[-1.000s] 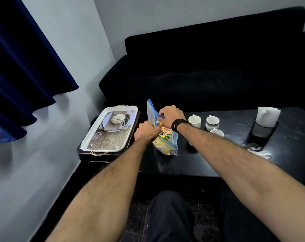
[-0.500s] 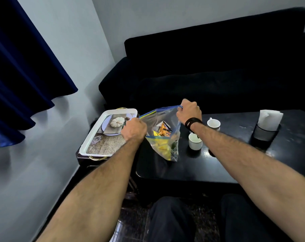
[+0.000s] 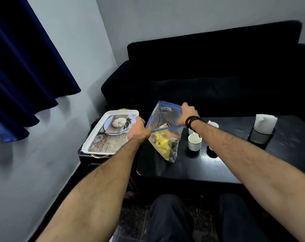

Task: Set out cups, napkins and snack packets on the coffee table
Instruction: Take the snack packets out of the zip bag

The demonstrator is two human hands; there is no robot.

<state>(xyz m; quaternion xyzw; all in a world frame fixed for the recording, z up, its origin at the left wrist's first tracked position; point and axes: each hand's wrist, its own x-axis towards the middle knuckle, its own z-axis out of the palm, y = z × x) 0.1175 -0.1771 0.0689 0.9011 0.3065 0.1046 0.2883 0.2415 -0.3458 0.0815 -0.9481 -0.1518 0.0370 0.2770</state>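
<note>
A clear zip bag (image 3: 165, 137) with a blue top edge holds yellow and orange snack packets (image 3: 163, 143) and hangs over the left end of the black coffee table (image 3: 235, 172). My left hand (image 3: 137, 129) grips the bag's near rim and my right hand (image 3: 188, 113) grips its far rim, pulling the mouth apart. A white cup (image 3: 194, 142) stands just right of the bag, and two more cups (image 3: 213, 124) are partly hidden behind my right forearm. White napkins (image 3: 265, 123) stand in a dark holder at the table's right.
A white tray (image 3: 95, 137) with a printed pumpkin picture rests on a low stand left of the table. A black sofa (image 3: 218, 75) runs behind the table. A blue curtain (image 3: 22, 67) hangs at the left wall. My knees are below the table's front edge.
The bag stood nearly closed between my hands on the table; my hands have drawn apart and lifted, and its mouth is now wide apart. The view has shifted a little.
</note>
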